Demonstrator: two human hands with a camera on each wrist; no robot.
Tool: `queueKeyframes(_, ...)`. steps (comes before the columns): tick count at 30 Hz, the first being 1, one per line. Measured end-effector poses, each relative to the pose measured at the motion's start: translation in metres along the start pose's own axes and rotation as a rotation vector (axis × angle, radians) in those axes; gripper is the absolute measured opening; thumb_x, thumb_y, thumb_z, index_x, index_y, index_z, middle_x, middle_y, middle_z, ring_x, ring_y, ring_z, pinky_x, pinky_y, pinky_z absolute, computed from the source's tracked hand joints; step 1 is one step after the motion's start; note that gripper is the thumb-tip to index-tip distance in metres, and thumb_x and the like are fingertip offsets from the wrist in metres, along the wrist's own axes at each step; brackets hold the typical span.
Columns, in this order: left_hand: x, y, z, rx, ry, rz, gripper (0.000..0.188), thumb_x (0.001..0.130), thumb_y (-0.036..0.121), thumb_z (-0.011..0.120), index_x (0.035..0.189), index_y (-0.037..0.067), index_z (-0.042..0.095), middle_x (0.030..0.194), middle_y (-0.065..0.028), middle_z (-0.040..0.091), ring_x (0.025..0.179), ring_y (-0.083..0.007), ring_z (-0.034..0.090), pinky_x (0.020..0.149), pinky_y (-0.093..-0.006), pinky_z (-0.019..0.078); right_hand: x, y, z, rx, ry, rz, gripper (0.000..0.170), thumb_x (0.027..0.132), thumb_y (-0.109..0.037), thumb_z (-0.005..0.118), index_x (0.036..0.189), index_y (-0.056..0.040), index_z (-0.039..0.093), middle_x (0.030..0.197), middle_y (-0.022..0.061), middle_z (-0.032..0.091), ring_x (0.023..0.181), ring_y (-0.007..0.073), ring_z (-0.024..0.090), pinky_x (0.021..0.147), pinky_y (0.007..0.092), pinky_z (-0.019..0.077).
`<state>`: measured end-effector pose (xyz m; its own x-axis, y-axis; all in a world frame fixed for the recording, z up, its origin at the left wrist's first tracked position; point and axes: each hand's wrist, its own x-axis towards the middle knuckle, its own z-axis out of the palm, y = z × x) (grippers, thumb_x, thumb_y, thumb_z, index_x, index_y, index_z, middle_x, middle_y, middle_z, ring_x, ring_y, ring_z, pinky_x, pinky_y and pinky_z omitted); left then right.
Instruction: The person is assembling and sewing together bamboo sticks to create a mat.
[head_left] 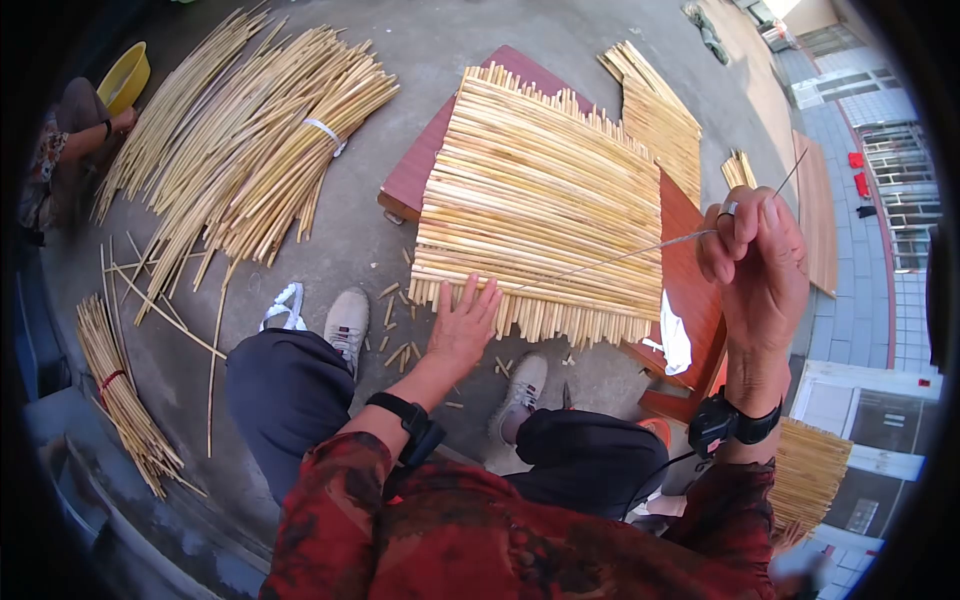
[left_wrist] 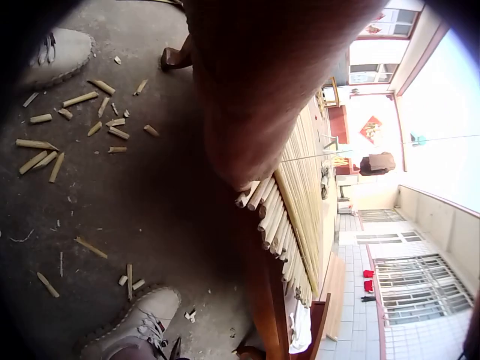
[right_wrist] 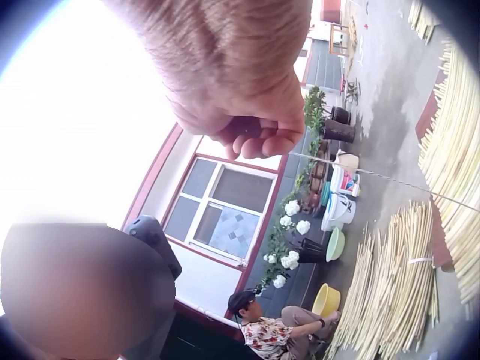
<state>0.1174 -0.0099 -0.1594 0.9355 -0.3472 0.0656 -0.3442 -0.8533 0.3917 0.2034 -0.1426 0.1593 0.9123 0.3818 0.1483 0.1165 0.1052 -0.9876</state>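
A mat of straw-coloured reed stalks lies in front of me, its stalks side by side with uneven ends. My left hand rests on its near edge at the left, fingers spread over the stalks. Raised at the right, my right hand grips a thin twisted cord, which runs taut down to the mat's near part. A thin dark needle-like piece sticks up beyond those fingers. The right wrist view shows the curled fingers with the cord leading away from them.
The mat lies on a reddish-brown low table. Reed bundles and a smaller tied bundle lie at the left. Cut reed bits litter the floor by my shoes. Another person sits beside a yellow basin. White cloth hangs at the right.
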Motion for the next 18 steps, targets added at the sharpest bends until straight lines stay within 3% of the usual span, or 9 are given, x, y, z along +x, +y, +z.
queueKeyframes(2,0.006,0.001,-0.004,-0.031,-0.024,-0.029,0.061,0.081,0.035,0.056,0.133,0.009,0.036,0.143,-0.0063,0.025,0.133,-0.0276,0.016,0.104,-0.0572,0.0116,-0.005,0.008,-0.004,0.023,0.031,-0.021,0.027,0.094,-0.019,0.04,0.078,0.0,0.05,0.066,0.0033,0.044,0.055,0.0106,0.044,0.053,0.0209,0.0356)
queueKeyframes(4,0.006,0.001,-0.005,-0.065,-0.016,-0.033,0.059,0.079,0.031,0.059,0.129,0.007,0.039,0.139,-0.008,0.032,0.131,-0.0277,0.021,0.104,-0.057,0.0118,-0.003,0.026,-0.004,-0.269,0.105,0.167,0.027,0.094,-0.022,0.043,0.083,0.0006,0.054,0.065,0.0019,0.044,0.057,0.0109,0.046,0.054,0.0208,0.037)
queueKeyframes(5,0.006,0.0,-0.004,-0.061,-0.015,-0.025,0.059,0.079,0.031,0.059,0.129,0.007,0.039,0.139,-0.008,0.032,0.131,-0.0277,0.021,0.104,-0.057,0.0118,-0.001,0.04,-0.01,-0.257,0.112,0.201,0.028,0.094,-0.024,0.045,0.087,0.0002,0.058,0.064,-0.0004,0.045,0.058,0.0105,0.048,0.055,0.0197,0.0377)
queueKeyframes(8,0.003,0.0,0.0,-0.092,0.008,-0.054,0.056,0.078,0.024,0.061,0.126,0.004,0.041,0.137,-0.01,0.033,0.131,-0.0278,0.022,0.104,-0.0563,0.0124,0.011,0.07,-0.03,-0.495,0.234,0.056,0.027,0.093,-0.02,0.045,0.087,0.0016,0.059,0.064,0.0013,0.049,0.059,0.0095,0.05,0.057,0.0209,0.0402)
queueKeyframes(10,0.003,0.0,0.003,-0.044,0.06,-0.003,0.051,0.076,0.019,0.061,0.122,0.001,0.044,0.135,-0.0118,0.034,0.131,-0.0275,0.023,0.105,-0.0556,0.0122,0.016,0.1,-0.049,-0.973,0.172,0.181,0.023,0.09,-0.017,0.048,0.089,0.0021,0.06,0.067,0.0072,0.056,0.061,0.0153,0.054,0.061,0.0253,0.0434)
queueKeyframes(12,0.006,0.002,0.003,-0.051,0.088,0.013,0.048,0.076,0.016,0.06,0.12,0.001,0.046,0.134,-0.0122,0.036,0.129,-0.0273,0.026,0.104,-0.055,0.0143,0.007,0.147,-0.057,-1.081,0.042,0.228,0.018,0.085,-0.014,0.053,0.09,0.0014,0.06,0.079,0.0176,0.06,0.074,0.0325,0.058,0.07,0.0347,0.0455)
queueKeyframes(14,0.008,0.0,0.004,-0.052,0.112,0.018,0.045,0.076,0.014,0.06,0.117,0.001,0.047,0.132,-0.0125,0.038,0.128,-0.0272,0.029,0.103,-0.0544,0.0163,-0.005,0.188,-0.05,-1.148,-0.146,0.243,0.016,0.083,-0.014,0.054,0.088,-0.0013,0.061,0.082,0.0182,0.061,0.081,0.0339,0.059,0.073,0.0377,0.0465)
queueKeyframes(16,0.01,0.001,0.009,-0.131,0.158,0.008,0.042,0.074,0.012,0.058,0.114,0.001,0.05,0.127,-0.013,0.043,0.124,-0.027,0.035,0.1,-0.0525,0.021,-0.014,0.216,-0.041,-1.113,-0.149,0.539,0.017,0.081,-0.018,0.055,0.087,-0.0046,0.062,0.081,0.0185,0.062,0.079,0.0351,0.059,0.071,0.0407,0.0471)
queueKeyframes(18,0.013,0.005,0.008,-0.146,0.173,0.009,0.041,0.074,0.01,0.058,0.113,0.001,0.05,0.125,-0.0131,0.044,0.122,-0.027,0.036,0.099,-0.0516,0.0223,-0.027,0.259,-0.049,-1.135,-0.147,0.522,0.02,0.078,-0.021,0.059,0.085,-0.002,0.062,0.076,0.019,0.062,0.074,0.0338,0.06,0.068,0.0392,0.047)
